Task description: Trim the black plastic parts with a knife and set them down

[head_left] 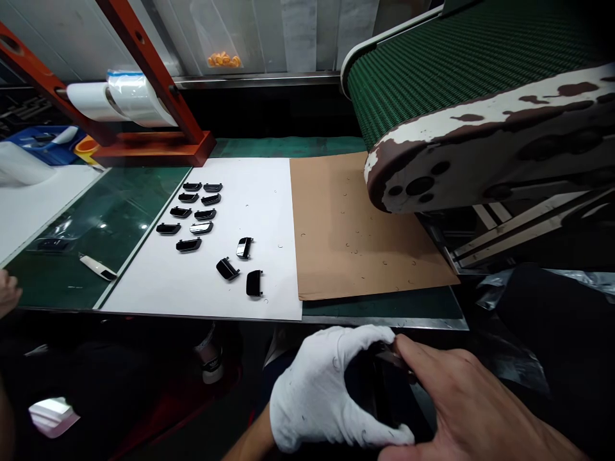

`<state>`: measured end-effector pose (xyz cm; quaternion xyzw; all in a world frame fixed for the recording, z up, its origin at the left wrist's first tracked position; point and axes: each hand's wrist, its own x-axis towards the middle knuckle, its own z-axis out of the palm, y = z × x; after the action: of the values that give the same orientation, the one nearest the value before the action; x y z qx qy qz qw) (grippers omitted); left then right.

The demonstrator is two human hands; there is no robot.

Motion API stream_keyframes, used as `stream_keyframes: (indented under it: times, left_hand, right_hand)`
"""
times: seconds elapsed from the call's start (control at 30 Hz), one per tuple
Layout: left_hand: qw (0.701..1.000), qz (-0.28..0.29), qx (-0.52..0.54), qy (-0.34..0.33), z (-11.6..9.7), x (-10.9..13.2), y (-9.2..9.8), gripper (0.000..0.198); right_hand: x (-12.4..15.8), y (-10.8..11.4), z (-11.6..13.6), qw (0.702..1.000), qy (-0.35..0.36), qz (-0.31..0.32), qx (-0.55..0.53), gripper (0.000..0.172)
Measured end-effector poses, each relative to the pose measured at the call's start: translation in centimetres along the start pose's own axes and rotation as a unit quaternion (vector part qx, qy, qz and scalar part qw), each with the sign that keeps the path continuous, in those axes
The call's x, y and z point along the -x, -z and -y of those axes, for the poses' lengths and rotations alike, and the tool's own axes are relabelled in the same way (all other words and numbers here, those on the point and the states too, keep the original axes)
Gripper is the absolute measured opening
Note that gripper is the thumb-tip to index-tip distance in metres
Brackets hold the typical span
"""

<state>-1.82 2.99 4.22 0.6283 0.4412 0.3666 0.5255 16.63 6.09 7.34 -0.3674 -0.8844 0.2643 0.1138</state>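
My left hand, in a white glove, curves its thumb and fingers around a dark part below the table's front edge. My bare right hand meets it from the right, with its fingers at the same part; what lies between the fingertips is dark and hard to make out. On the white sheet lie several glossy black pieces in two rough columns. Nearer the front edge are three more black pieces, set apart from the rest.
Brown cardboard with small dark shavings lies under the end of a green conveyor. An orange stand holds film rolls. A cutter lies left, near another person's hand. A blue bin stands behind.
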Motion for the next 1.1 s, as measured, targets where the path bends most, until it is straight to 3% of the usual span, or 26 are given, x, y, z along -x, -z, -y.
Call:
stream_keyframes:
  times: [0.23,0.47,0.7,1.1]
  left_hand:
    - [0.999,-0.026,-0.003,0.042,0.0,0.5,-0.3,0.077]
    - [0.997,-0.042,0.018,0.059,-0.2,0.3,-0.7,0.071]
    - [0.996,-0.060,0.028,0.063,0.2,0.2,-1.2,0.070]
    - [0.993,-0.086,-0.010,0.081,0.6,0.3,-1.7,0.060]
  right_hand:
    - [0.3,-0.7,-0.3,1.000,0.013,-0.012,0.006,0.066]
    - [0.3,-1.0,-0.6,0.998,0.030,-0.003,0.048,0.071]
    - [0.7,-2.4,-1.3,0.997,0.040,-0.034,0.063,0.080]
    - [0.6,-3.4,-1.7,0.994,0.040,-0.055,0.088,0.079]
